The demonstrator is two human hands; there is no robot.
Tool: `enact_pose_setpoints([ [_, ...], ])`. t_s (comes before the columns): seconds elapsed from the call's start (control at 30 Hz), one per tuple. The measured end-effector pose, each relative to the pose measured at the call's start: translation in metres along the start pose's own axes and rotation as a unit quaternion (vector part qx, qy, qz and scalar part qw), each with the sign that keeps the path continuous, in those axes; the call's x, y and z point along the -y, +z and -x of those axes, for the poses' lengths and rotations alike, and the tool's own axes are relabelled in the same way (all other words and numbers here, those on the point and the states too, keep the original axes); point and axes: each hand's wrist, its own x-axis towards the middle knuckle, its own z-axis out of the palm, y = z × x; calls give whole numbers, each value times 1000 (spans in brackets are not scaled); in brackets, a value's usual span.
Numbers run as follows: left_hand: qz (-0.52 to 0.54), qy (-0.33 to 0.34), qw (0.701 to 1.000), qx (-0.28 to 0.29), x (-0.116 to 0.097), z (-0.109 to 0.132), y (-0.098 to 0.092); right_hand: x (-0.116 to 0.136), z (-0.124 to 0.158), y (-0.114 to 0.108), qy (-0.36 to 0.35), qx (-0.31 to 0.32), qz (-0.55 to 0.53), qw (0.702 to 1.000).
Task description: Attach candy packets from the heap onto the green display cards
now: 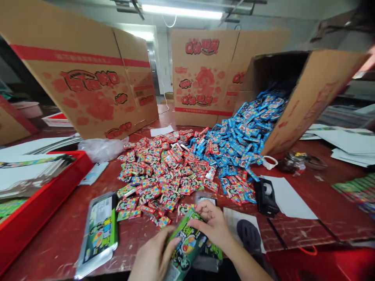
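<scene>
A green and dark printed candy packet (187,246) with colourful pictures is held tilted at the front edge of the table. My left hand (156,249) grips its lower left side, thumb across the front. Around its upper right part closes my right hand (213,224), with the thumb on the face and fingers curled by the top edge. Partly hidden beneath the right wrist lies another green printed piece (215,249). Just beyond my hands spreads a heap of small red wrapped candies (166,168). To the left lies a clear plastic sleeve with a green printed card (101,230).
Blue wrapped candies (240,132) spill from a tipped carton (310,97). Two large cartons (99,86) (202,78) stand behind. A red tray (43,210) holds flat cards at left. A black tape dispenser (266,197), white paper (288,197) and a phone (93,173) lie around.
</scene>
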Motion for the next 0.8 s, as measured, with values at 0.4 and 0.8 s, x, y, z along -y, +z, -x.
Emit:
enact_pose_setpoints([
  [0.4, 235, -48, 970, 28, 6, -27, 16, 10, -14, -5, -27, 115, 113, 987],
  [0.8, 371, -128, 901, -182, 49, 10, 4, 23, -34, 36, -97, 142, 178, 969],
])
